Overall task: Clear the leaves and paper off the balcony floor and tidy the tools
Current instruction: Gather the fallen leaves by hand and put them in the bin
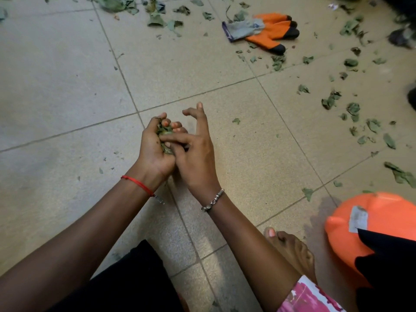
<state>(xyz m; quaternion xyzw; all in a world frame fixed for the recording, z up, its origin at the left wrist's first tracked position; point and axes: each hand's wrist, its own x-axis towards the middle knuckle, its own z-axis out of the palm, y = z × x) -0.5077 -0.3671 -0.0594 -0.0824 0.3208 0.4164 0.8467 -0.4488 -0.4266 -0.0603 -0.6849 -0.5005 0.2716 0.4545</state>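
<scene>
- Left grip (155, 154) curls round a clump of crumpled green leaves (165, 131).
- Right grip (198, 158), fingers loosely spread, lays its thumb across them above the beige tiled floor (67, 64).

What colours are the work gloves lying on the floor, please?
The gloves are orange with black fingertips and grey cuffs, seen in the head view.

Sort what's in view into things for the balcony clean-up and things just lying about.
For the job: handful of leaves gripped in the left hand; right hand pressing them in; scattered leaves on the tiles; orange work gloves; orange plastic container.
Just there: bare foot; dark blurred object at the right edge.
</scene>
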